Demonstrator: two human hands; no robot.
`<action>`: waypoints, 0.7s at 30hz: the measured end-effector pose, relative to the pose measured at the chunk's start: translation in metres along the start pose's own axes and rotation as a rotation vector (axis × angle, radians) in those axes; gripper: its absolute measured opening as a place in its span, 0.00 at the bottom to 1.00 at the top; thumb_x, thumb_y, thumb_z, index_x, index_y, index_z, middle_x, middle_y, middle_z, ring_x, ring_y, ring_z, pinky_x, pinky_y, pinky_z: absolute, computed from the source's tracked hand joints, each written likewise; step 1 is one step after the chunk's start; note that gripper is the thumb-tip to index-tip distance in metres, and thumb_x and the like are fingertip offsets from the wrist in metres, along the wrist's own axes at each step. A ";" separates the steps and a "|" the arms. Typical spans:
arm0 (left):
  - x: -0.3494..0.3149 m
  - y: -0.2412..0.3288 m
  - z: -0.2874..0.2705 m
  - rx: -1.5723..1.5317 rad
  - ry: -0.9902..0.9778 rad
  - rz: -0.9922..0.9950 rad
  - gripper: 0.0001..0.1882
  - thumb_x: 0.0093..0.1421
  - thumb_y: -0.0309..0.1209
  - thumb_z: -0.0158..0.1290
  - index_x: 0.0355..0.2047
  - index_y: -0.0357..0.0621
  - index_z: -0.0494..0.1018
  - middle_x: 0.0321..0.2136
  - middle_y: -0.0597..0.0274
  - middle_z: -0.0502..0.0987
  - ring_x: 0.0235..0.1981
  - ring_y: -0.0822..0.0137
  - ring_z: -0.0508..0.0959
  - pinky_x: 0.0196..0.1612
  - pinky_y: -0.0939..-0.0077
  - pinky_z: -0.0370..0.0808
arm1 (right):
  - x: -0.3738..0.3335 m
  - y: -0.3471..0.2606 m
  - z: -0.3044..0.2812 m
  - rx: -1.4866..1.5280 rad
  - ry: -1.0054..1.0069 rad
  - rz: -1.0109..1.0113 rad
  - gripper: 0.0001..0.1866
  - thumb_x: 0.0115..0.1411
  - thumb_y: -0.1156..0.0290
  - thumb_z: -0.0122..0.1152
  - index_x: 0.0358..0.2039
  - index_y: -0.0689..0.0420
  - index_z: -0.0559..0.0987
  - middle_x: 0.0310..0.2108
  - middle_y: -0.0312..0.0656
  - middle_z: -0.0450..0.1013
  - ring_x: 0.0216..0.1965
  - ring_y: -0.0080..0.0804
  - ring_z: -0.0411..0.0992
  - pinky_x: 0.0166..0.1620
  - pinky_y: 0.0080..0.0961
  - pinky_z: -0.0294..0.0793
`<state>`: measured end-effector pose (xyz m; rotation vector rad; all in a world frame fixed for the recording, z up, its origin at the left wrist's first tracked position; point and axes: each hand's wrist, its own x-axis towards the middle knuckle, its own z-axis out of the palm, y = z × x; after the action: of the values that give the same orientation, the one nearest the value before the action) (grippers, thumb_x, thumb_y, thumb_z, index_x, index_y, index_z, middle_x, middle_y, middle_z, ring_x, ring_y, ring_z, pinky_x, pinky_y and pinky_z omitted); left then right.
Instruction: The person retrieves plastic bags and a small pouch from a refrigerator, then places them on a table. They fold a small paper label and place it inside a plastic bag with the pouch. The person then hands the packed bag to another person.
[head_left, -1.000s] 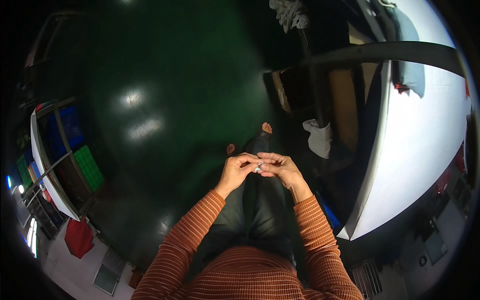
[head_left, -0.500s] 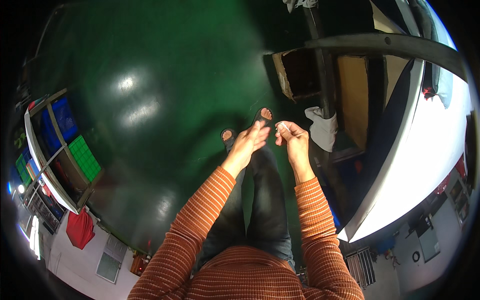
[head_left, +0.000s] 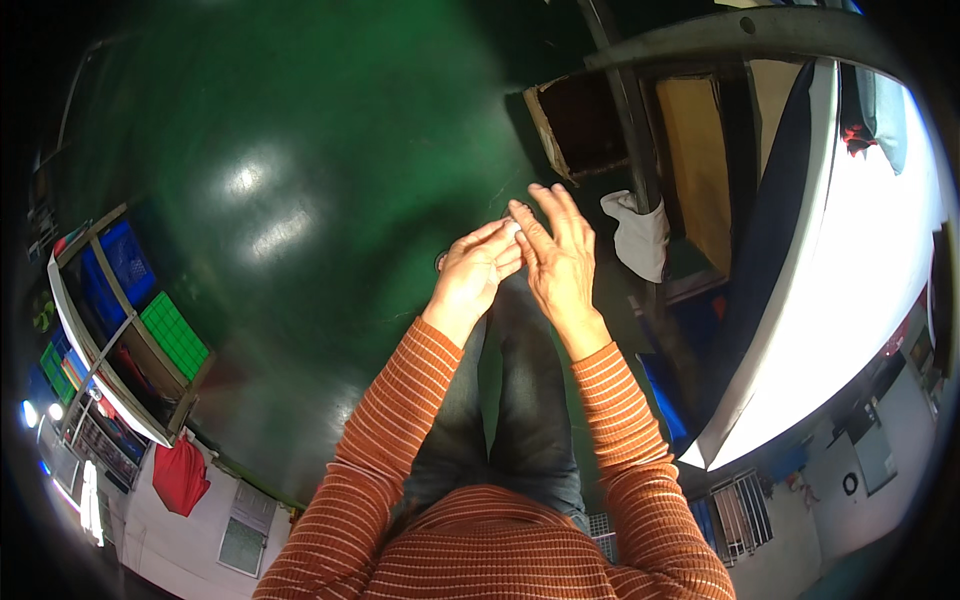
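My left hand point(head_left: 478, 272) and my right hand point(head_left: 556, 258) meet above my knees in dark trousers point(head_left: 520, 400). The left fingers are bunched, their tips pressed against the right palm. The right fingers stretch out flat and apart, pointing away from me. A tiny pale spot point(head_left: 513, 228) shows where the hands touch; it is too small to tell what it is or which hand has it. Both sleeves are orange with thin stripes.
A glossy green floor point(head_left: 300, 150) spreads ahead. A rack with blue and green crates point(head_left: 140, 310) stands at the left, with a red bag point(head_left: 180, 475) below it. On the right are a white tabletop point(head_left: 850, 270), a metal post point(head_left: 640, 180), a white cloth point(head_left: 638, 232) and an open cardboard box point(head_left: 575, 125).
Both hands have risen and moved away from my body. The right hand has opened from a pinch to flat, spread fingers, and the left fingertips now press into it.
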<state>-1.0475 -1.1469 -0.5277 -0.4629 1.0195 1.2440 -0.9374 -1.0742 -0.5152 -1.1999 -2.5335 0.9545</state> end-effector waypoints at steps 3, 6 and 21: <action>0.005 -0.010 -0.012 0.058 0.091 -0.010 0.13 0.64 0.32 0.47 0.46 0.38 0.69 0.39 0.56 0.76 0.43 0.63 0.76 0.49 0.68 0.73 | -0.006 0.006 0.004 0.148 -0.123 -0.005 0.18 0.57 0.70 0.55 0.50 0.55 0.73 0.49 0.46 0.70 0.56 0.44 0.64 0.56 0.41 0.63; 0.012 -0.018 -0.021 0.064 0.103 -0.187 0.15 0.63 0.35 0.48 0.46 0.39 0.69 0.40 0.55 0.75 0.44 0.64 0.75 0.50 0.63 0.72 | -0.012 0.025 0.012 0.080 -0.106 -0.126 0.18 0.57 0.71 0.53 0.49 0.58 0.72 0.41 0.48 0.74 0.44 0.43 0.74 0.46 0.34 0.73; 0.028 -0.072 -0.136 1.348 0.240 0.058 0.18 0.61 0.36 0.47 0.50 0.45 0.70 0.58 0.50 0.62 0.61 0.51 0.58 0.61 0.64 0.57 | 0.055 0.196 0.089 -0.157 -0.016 0.780 0.25 0.63 0.52 0.36 0.37 0.57 0.79 0.36 0.54 0.75 0.42 0.55 0.72 0.46 0.45 0.69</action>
<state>-1.0329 -1.2587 -0.6357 0.4880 1.8070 0.3285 -0.8866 -0.9830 -0.7117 -2.3129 -2.1727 0.8865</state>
